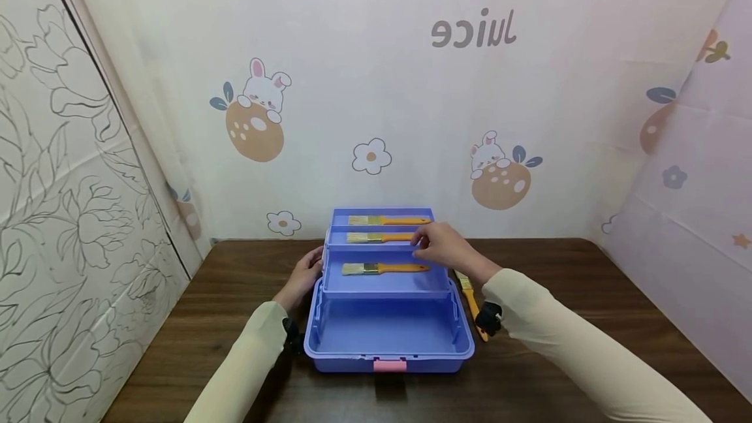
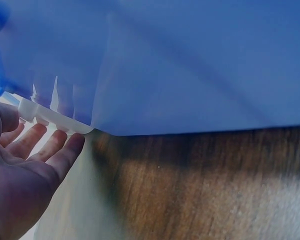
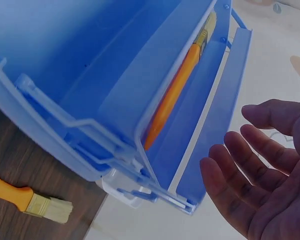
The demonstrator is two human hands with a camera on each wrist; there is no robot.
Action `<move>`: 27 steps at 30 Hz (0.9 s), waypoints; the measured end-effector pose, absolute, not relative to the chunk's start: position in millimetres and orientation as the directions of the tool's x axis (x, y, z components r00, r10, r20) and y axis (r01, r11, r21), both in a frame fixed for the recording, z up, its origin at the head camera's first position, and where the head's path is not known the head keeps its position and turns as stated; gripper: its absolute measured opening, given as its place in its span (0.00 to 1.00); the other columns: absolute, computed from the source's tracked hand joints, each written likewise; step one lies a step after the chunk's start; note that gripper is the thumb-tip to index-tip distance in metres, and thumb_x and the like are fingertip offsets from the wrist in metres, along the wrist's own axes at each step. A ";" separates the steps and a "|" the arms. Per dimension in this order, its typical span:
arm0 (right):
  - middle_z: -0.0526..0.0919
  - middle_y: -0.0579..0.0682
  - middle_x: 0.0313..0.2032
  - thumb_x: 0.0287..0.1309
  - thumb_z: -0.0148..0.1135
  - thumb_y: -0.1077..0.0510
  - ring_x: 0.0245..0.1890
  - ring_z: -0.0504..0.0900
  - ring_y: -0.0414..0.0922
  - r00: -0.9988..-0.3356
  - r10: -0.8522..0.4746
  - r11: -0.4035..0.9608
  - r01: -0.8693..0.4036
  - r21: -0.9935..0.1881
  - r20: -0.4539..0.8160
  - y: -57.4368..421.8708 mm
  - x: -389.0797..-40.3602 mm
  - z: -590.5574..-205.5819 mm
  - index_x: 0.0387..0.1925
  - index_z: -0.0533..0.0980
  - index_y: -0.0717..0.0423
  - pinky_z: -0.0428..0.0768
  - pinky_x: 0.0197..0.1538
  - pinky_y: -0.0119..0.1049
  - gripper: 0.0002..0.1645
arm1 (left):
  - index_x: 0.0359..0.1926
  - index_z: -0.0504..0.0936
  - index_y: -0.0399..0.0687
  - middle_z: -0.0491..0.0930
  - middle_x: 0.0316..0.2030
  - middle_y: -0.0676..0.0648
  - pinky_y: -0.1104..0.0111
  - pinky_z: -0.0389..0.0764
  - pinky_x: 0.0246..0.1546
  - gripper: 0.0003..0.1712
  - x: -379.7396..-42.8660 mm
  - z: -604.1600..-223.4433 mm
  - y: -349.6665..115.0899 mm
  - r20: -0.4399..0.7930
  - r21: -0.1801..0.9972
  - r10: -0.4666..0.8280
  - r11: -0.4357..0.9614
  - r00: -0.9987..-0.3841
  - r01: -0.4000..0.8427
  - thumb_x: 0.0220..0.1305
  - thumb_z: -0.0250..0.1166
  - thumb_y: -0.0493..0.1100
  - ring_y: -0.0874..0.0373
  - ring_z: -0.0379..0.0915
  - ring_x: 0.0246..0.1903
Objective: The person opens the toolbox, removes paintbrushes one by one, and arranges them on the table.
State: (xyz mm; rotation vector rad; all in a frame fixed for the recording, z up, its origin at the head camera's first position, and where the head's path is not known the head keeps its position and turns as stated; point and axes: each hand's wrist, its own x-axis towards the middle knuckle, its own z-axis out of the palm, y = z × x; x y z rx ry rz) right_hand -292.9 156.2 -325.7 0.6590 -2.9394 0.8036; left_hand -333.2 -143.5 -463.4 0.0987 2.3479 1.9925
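Observation:
A periwinkle-blue toolbox (image 1: 341, 365) stands with its stepped trays unfolded toward the back. Three paintbrushes with yellow handles lie flat across them: the top brush (image 1: 399, 220), the middle brush (image 1: 390, 237) and the lower brush (image 1: 390, 268). My right hand (image 1: 446, 247) hovers over the trays' right side, near the middle brush's handle end, holding nothing; its fingers are loosely bent in the right wrist view. At the box's left side, my left hand (image 1: 307, 273) touches the edge with its fingertips, as the left wrist view shows.
Another paintbrush (image 1: 470, 299) lies on the brown wooden table (image 1: 235, 318), right of the box and partly beneath the right forearm. A pink latch (image 1: 390, 366) sits on the box front. Behind the table hangs a patterned curtain (image 1: 376, 83).

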 end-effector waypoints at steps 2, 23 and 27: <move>0.80 0.49 0.27 0.52 0.67 0.63 0.26 0.76 0.43 -0.912 -0.390 0.780 -0.400 -0.481 0.126 153.3 -292.5 -326.9 0.38 0.81 0.65 0.77 0.31 0.35 0.11 | 0.69 0.58 0.33 0.61 0.65 0.31 0.50 0.62 0.63 0.25 -333.4 -464.1 -143.3 -0.005 0.987 0.088 0.159 -0.996 0.009 0.74 0.45 0.34 0.39 0.57 0.65; 0.78 0.46 0.25 0.53 0.70 0.60 0.25 0.74 0.42 -0.882 -0.459 0.822 -0.466 -0.328 0.104 107.9 -285.9 -340.8 0.36 0.81 0.61 0.75 0.31 0.32 0.10 | 0.69 0.58 0.31 0.62 0.64 0.30 0.50 0.61 0.63 0.25 -334.4 -465.2 -144.4 0.026 0.986 0.096 0.162 -0.995 0.041 0.73 0.45 0.34 0.39 0.58 0.64; 0.80 0.46 0.28 0.53 0.69 0.60 0.25 0.74 0.41 -0.886 -0.452 0.839 -0.462 -0.287 0.103 102.3 -285.4 -345.3 0.37 0.81 0.59 0.76 0.32 0.34 0.09 | 0.69 0.58 0.31 0.62 0.65 0.30 0.49 0.61 0.63 0.25 -335.0 -465.3 -144.3 0.028 0.984 0.099 0.170 -0.995 0.045 0.73 0.45 0.33 0.39 0.58 0.64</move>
